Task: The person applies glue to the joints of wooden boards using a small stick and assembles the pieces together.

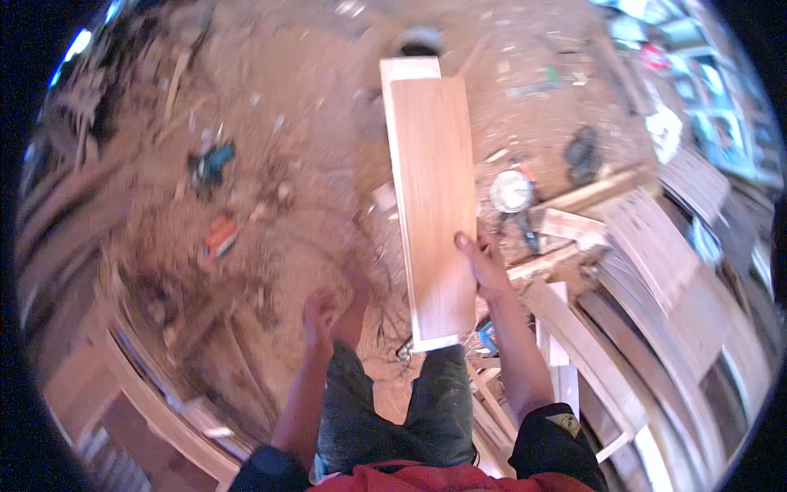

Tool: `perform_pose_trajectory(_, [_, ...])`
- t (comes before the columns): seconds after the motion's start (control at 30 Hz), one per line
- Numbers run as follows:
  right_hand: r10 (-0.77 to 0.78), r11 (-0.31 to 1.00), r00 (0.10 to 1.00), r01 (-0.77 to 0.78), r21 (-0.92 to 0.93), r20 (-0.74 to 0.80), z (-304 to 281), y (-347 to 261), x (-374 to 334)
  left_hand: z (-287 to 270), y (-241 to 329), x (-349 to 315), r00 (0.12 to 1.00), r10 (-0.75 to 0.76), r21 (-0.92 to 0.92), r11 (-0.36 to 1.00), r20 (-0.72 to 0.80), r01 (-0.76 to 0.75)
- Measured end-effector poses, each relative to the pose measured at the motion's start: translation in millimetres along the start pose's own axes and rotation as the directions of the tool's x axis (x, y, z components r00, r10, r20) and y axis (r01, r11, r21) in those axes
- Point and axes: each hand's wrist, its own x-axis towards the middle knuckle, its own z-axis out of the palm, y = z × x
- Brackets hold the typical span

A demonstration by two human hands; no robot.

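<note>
My right hand (484, 264) grips two flat wooden boards by their right edge, thumb on top. The upper board (433, 197) is a smooth, reddish-tan plank; a paler board (402, 69) lies under it and sticks out at the far end and along the left side. Both extend away from me, their near end just above my thighs. My left hand (320, 313) hangs left of the boards, apart from them, with loosely curled fingers and nothing visible in it.
On the dusty floor to the left lie a teal power tool (211, 164) and an orange tool (220, 236). A round pale disc-like object (511, 192) sits right of the boards. Long planks (590, 353) are stacked at the right; more timber (74, 197) lies at the left.
</note>
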Motion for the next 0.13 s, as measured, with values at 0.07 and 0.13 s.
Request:
perform_pose_trajectory(0.07, [0.056,0.959,0.987,-0.011,0.282,-0.151,-13.0,-45.6,-58.7,-31.9,-32.7,-12.7,0.959,0.225,0.257,0.930,0.172,-0.264])
perform_pose_trajectory(0.13, [-0.012,0.909,0.973,0.108,0.403,-0.232,-53.2,-82.3,-114.4,-30.4,-19.3,0.4,0.847,0.358,0.391,0.769,0.392,-0.506])
